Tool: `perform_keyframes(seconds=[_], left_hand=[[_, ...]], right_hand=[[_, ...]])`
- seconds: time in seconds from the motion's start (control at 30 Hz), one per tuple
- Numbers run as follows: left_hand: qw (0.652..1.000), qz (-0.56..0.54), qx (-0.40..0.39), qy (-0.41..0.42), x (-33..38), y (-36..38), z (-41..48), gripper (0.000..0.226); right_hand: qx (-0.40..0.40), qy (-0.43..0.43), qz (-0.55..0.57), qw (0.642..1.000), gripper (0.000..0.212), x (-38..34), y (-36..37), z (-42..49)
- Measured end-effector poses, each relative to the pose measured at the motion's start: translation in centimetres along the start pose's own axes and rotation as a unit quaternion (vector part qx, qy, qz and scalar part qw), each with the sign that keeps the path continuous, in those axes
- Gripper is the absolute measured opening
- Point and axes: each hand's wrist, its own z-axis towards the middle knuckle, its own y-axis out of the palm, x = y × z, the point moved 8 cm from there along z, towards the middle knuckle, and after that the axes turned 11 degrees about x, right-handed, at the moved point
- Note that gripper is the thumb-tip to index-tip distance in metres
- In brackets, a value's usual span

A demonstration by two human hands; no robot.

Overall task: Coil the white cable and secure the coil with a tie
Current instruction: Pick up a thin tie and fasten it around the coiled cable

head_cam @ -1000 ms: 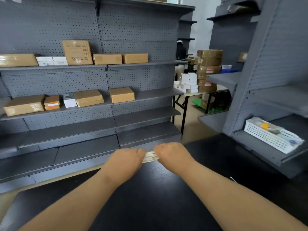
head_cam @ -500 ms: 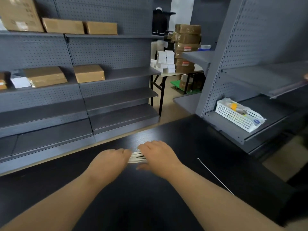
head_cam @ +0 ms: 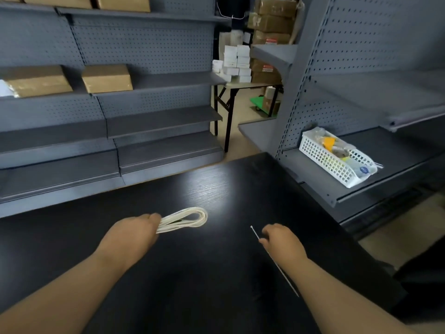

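The white cable (head_cam: 185, 219) is wound into a flat oval coil above the black table (head_cam: 216, 189). My left hand (head_cam: 131, 233) grips the coil's left end, and the loops stick out to the right. A thin white cable tie (head_cam: 255, 235) lies on the table to the right, running diagonally toward me. My right hand (head_cam: 280, 241) is over the tie's middle with fingers curled down at it; whether the fingers pinch it is hidden.
A white mesh basket (head_cam: 337, 157) with small items sits on the grey shelf at right. Grey pegboard shelving (head_cam: 144, 116) with cardboard boxes stands behind the table. A folding table (head_cam: 240, 85) with stacked boxes is farther back.
My right hand has let go of the coil and moved right to the cable tie. My left hand keeps hold of the coil. The view has tilted down and right.
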Motion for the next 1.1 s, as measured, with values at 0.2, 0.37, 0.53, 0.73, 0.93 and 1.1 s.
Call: perform_keyframes(seconds=[0.2,0.37,0.53,0.73,0.93,1.1], left_hand=[[0.998,-0.013,-0.039,-0.039,2.4,0.6,0.8,0.015],[0.999,0.000,-0.053,-0.006,4.3,1.2,1.4,0.017],[0.999,0.008,-0.047,-0.024,5.2,1.1,1.8,0.011],[0.996,0.009,-0.074,-0.040,5.3,1.5,1.7,0.018],[0.995,-0.002,-0.075,-0.069,4.5,1.2,1.8,0.018],[0.989,-0.044,-0.036,-0.133,2.5,-0.1,1.9,0.015]], right_hand=[[-0.148,0.109,-0.041,0.982,0.034,4.4,4.8,0.0],[-0.191,0.161,-0.027,0.968,0.033,5.2,6.7,0.1],[-0.191,0.184,-0.006,0.964,0.033,5.1,7.3,0.5],[-0.213,0.177,0.009,0.961,0.037,4.1,7.6,0.6],[-0.120,0.141,0.201,0.962,0.024,0.9,6.4,1.7],[-0.078,0.153,0.448,0.877,0.012,-2.5,4.2,2.4]])
